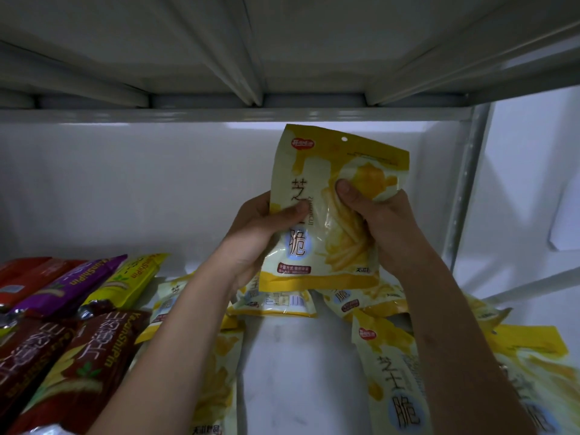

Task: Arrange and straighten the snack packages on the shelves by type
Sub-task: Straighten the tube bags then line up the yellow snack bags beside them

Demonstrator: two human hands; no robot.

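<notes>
I have one yellow snack bag [332, 215] lifted upright in front of me, clear of the shelf [282, 356], with both hands clamped on it. My left hand [266, 227] grips its left edge, thumb pressed across the front and fingers behind. My right hand [376, 221] pinches the right side, thumb dug into the picture of the chips so that the film crumples there. I hold it by both edges because the bag is soft and puffy; one hand alone would let it fold or swing, and two let me pull the face flat and turn the printed front toward me.

Below it, more bags of the same yellow kind lie loose and overlapping on the shelf: one flat just beneath the held bag [276, 304], another near my right forearm [392, 372], others partly hidden under my arms. They are tilted every way, so this pile is not yet straightened.

To the left, long packs lie side by side in a slanted row: dark red ones [78, 356] nearest, a purple one [66, 287] and a yellow-green one [125, 281] behind. That group already sits apart from the yellow bags, which is why I judge the sorting by kind is mostly done here, and what is left is lining up the yellow ones. The bare patch of shelf between my arms looks like the natural spot to start a neat stack.
</notes>
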